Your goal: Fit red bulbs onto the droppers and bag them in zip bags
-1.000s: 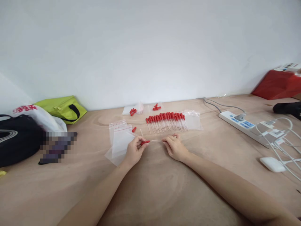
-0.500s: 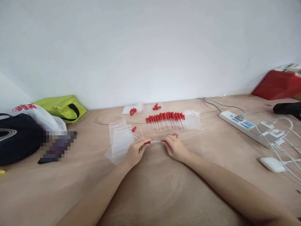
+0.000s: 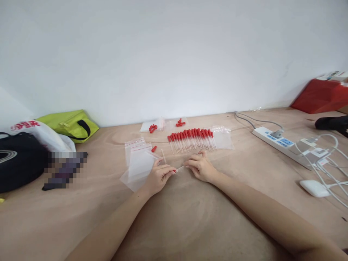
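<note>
Between both hands is a dropper with a red rubber bulb and a thin clear tube [image 3: 179, 168]. My left hand [image 3: 158, 176] pinches the bulb, which the fingers mostly cover. The far end of the tube is pinched by my right hand [image 3: 200, 166], so the tube slants up to the right. Beyond the hands lies a row of several red-bulbed droppers [image 3: 191, 136], bulbs toward the wall. A loose red bulb [image 3: 154, 149] rests by the clear zip bags [image 3: 140, 165] left of my left hand. One loose clear tube [image 3: 163, 156] lies just past that hand.
Two small piles of red bulbs, a left pile [image 3: 152, 128] and a right pile [image 3: 180, 123], lie near the wall. A clear bag [image 3: 224, 139] adjoins the row. Rightward are a power strip [image 3: 280, 145] and cables; leftward, a green bag [image 3: 67, 125] and a black bag [image 3: 23, 163].
My left hand has moved slightly down and to the right with the bulb. The dropper has gone from nearly level to slanted, its bulb end lower.
</note>
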### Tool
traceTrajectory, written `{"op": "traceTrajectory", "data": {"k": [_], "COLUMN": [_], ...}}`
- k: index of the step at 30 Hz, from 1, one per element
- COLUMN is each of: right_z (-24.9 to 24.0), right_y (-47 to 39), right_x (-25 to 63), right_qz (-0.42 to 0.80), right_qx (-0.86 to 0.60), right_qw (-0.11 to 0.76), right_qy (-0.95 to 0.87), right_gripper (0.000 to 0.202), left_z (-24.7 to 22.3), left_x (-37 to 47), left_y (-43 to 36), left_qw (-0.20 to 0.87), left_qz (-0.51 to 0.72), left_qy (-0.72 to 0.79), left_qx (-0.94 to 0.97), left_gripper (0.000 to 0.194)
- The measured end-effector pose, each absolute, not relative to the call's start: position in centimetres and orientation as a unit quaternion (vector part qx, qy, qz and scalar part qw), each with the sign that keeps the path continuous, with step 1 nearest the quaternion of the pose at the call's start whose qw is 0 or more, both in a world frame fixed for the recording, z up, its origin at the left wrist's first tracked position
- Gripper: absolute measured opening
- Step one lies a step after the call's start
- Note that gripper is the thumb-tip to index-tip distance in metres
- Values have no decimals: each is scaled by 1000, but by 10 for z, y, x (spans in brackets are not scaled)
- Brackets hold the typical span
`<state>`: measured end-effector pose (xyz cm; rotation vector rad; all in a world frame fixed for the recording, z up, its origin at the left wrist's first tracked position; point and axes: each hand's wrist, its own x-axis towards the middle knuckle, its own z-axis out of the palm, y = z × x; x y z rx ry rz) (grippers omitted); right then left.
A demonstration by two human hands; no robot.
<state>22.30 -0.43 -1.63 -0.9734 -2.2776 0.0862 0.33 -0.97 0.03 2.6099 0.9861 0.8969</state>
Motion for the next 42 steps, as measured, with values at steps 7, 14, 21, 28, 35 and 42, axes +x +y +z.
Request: {"op": "traceTrajectory", "data": {"k": [7,14,21,28,35,42], "right_z": [-13,-13,-12,-14,-10,-4], "right_y": [-9,-15,-19,-20,-16,-9], "right_x": [220,217,212,207,205,215], "right_qz": [-30,-76,-80,-57,-41,-69], "right_qx": [-387,-361,-328,-343,-367,-375], "right_qw": [318,324,329,330,299,309], "right_qy": [-865,-871,-882,-878,-880,-871], "right_gripper": [19,18,21,25,28,25], "left_z": [1,6,6,3,3,8], "left_x": [3,5,9,11,9,-6], "left_y": [-9,-12,-18,-17,-11,-8], "left_qw": [60,36,18,18,8,-19], "left_qz": [315,327,312,313,324,301], "left_qy": [358,335,300,296,312,367], "left_qx": [877,883,902,902,893,880], "left_gripper": [19,14,13,15,19,16]}}
